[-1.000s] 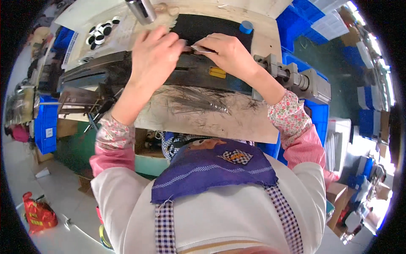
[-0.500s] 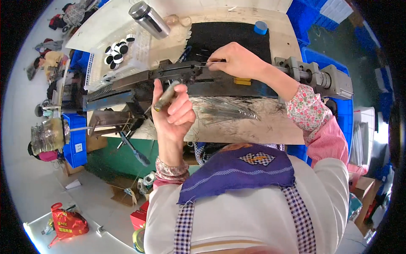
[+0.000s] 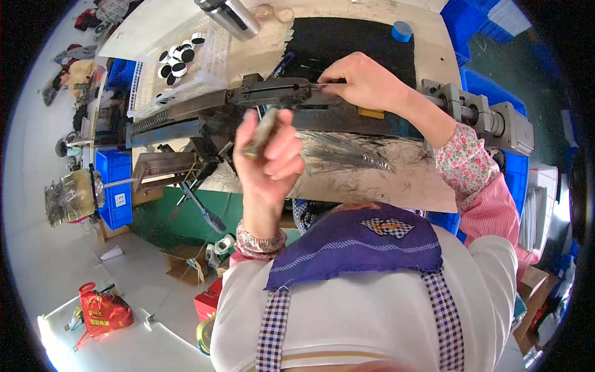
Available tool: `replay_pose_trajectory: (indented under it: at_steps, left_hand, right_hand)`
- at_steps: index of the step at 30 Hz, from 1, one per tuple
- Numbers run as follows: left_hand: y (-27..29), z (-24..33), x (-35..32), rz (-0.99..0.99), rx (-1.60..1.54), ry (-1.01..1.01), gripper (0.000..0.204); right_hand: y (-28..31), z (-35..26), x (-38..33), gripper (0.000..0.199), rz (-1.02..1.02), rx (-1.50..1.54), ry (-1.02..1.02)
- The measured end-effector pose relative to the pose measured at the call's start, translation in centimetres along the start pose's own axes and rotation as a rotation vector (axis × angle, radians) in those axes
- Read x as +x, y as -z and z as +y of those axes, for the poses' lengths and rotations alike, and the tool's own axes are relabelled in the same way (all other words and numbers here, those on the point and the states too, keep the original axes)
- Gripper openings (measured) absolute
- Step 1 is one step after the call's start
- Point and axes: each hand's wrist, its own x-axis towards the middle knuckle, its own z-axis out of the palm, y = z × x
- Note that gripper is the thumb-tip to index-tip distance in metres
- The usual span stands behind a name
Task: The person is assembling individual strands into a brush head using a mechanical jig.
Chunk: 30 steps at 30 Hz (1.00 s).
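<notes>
Table (image 3: pixel 427 186), pale wood, fills the upper centre of the frame; its near edge runs just above the person's purple bib, its right corner reaching toward blue bins (image 3: pixel 477 80) at upper right.
Black mat (image 3: pixel 347 40), upper centre, on the table's far part.
Long dark metal machine (image 3: pixel 204 105), lying across the table from centre left to a grey cylinder assembly (image 3: pixel 489 121) at the right edge; it overhangs the table's left edge.
White tray (image 3: pixel 186 68) with black-and-white discs, upper left, just behind the machine.
Bundle of thin metal wires (image 3: pixel 347 155), loose on the table near its front edge, centre.
Left hand (image 3: pixel 268 158), centre, raised over the table's near edge, fingers curled closed around a small tube-like grip (image 3: pixel 261 131); open floor lies below and to its left.
Right hand (image 3: pixel 365 80), upper centre, fingers pinched closed on a thin rod (image 3: pixel 319 85) at the machine's top.
Blue tape roll (image 3: pixel 401 31), top, at the mat's far right corner.
</notes>
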Motion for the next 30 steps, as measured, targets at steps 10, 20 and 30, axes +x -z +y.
replay_pose_trajectory:
  at_steps: [10,20,30]
  left_hand:
    - [9.3,-2.4,-0.3,0.407,1.296,-0.374,0.029]
    - [14.8,7.1,-7.2,0.974,0.820,-0.613,0.035]
    - [12.1,0.9,-4.9,0.795,0.563,-0.956,0.021]
  right_hand:
    - [-1.4,-3.8,-3.7,0.022,0.226,-0.477,0.174]
    - [-5.7,5.4,-7.9,0.026,0.204,-0.566,-0.374]
    - [-4.3,5.0,-10.5,0.029,0.130,-0.435,-0.452]
